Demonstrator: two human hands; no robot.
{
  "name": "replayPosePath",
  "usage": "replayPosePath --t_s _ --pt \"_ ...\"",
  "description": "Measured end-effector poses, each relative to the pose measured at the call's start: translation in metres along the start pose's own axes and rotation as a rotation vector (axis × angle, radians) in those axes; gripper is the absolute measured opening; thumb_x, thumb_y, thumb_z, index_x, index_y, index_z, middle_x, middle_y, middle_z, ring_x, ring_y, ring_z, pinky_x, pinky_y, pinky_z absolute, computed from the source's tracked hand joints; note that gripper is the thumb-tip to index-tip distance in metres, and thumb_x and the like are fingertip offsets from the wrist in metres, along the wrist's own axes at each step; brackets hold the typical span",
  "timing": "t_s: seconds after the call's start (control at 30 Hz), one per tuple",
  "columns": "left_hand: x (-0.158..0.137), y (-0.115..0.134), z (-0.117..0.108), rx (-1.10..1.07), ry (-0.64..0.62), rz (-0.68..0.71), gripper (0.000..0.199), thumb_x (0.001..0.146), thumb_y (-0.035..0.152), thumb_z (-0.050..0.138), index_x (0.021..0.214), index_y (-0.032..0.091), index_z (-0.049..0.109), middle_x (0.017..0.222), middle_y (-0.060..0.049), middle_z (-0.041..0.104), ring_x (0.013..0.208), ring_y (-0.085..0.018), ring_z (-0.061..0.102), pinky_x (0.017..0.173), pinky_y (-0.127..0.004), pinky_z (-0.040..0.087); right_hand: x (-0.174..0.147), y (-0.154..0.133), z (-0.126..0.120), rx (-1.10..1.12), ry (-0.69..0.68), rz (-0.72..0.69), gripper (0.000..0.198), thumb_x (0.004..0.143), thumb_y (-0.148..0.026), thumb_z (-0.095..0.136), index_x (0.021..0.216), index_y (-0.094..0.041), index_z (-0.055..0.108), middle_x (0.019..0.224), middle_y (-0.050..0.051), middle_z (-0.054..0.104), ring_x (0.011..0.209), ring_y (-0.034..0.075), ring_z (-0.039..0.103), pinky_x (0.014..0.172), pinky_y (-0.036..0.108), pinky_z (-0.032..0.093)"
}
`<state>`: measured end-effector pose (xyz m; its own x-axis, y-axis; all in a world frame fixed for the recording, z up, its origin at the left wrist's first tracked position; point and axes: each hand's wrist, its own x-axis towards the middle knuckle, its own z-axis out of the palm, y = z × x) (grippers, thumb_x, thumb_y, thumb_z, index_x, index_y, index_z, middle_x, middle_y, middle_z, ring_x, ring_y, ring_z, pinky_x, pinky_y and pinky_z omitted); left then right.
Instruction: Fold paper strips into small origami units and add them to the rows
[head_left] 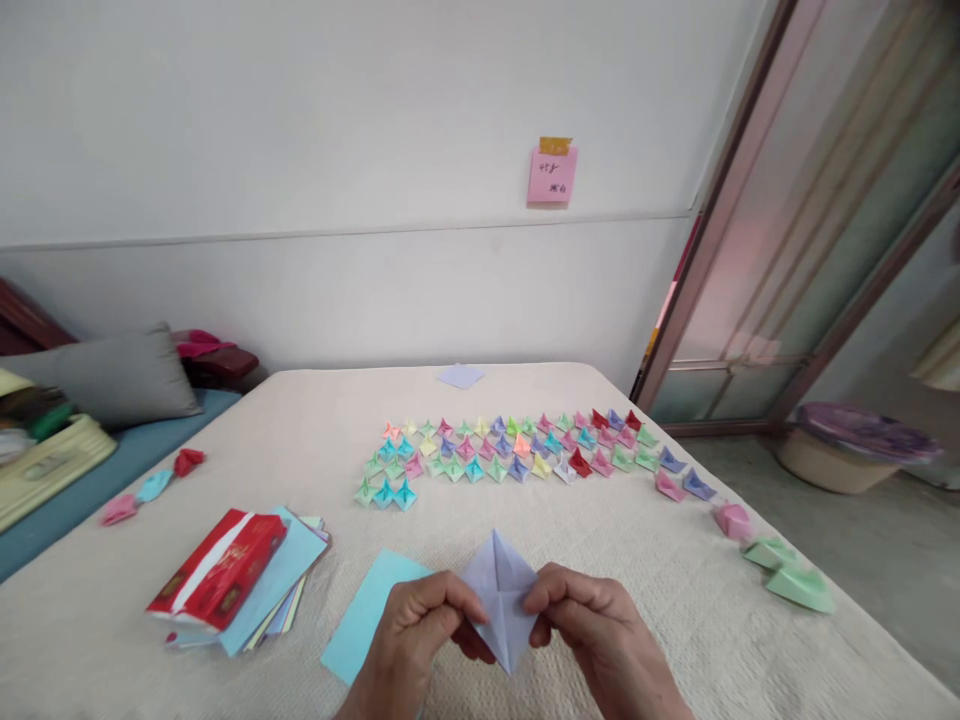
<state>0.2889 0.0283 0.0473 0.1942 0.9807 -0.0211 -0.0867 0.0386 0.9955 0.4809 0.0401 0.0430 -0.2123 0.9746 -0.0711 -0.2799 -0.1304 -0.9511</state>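
Lavender folded paper (501,598) is pinched at each side by the left hand (420,630) and right hand (592,625), raised just above the counter (675,600) so its creases stay workable; finished paper shapes (510,450) lie in rows beyond.

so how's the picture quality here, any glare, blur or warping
Head view: soft, even light, faint shadows under the hands, left hand and right hand, holding the folded paper; door frame leans from wide-angle warping; glass door shows hazy reflections; the wall note is too blurred to read.
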Motion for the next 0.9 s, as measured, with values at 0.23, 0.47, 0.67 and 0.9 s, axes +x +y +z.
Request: replayPosePath --t_s 0.23,0.47,0.67,0.9 --pt "0.003 -0.005 0.001 -0.052 -0.017 0.006 0.008 0.069 0.022 0.063 0.068 0.014 0.066 0.056 0.0 0.062 0.055 -0.014 0.055 0.054 -0.023 0.039 0.002 0.0 -0.003 -0.092 -0.031 -0.072 0.021 0.068 -0.012 0.055 0.065 -0.017 0.075 0.058 0.003 0.063 0.06 0.017 0.056 0.064 0.031 0.039" --pt "0.008 -0.023 0.004 -0.052 0.09 0.031 0.018 0.063 0.019 0.073 0.062 0.016 0.055 0.053 0.006 0.046 0.053 -0.01 0.039 0.051 -0.021 0.028 -0.001 0.002 0.004 -0.117 0.009 -0.05 0.009 0.063 -0.01 0.06 0.061 -0.018 0.064 0.056 -0.001 0.059 0.057 0.014 0.05 0.056 0.026 0.034" --pt "0.007 -0.024 0.002 0.001 0.086 0.053 0.018 0.067 0.021 0.07 0.064 0.017 0.053 0.055 0.005 0.047 0.054 -0.011 0.041 0.052 -0.021 0.031 0.008 0.017 0.008 0.18 -0.009 0.012 0.041 0.056 -0.029 0.081 0.086 -0.024 0.053 0.065 -0.004 0.061 0.057 0.015 0.05 0.054 0.024 0.029" --pt "0.006 -0.02 0.005 0.105 0.105 0.102 0.015 0.066 0.017 0.068 0.061 0.017 0.054 0.055 0.003 0.051 0.054 -0.011 0.045 0.053 -0.021 0.033 0.007 0.012 0.009 0.029 0.079 0.069 0.028 0.067 -0.034 0.075 0.051 -0.017 0.06 0.05 -0.002 0.054 0.055 0.013 0.043 0.06 0.027 0.03"
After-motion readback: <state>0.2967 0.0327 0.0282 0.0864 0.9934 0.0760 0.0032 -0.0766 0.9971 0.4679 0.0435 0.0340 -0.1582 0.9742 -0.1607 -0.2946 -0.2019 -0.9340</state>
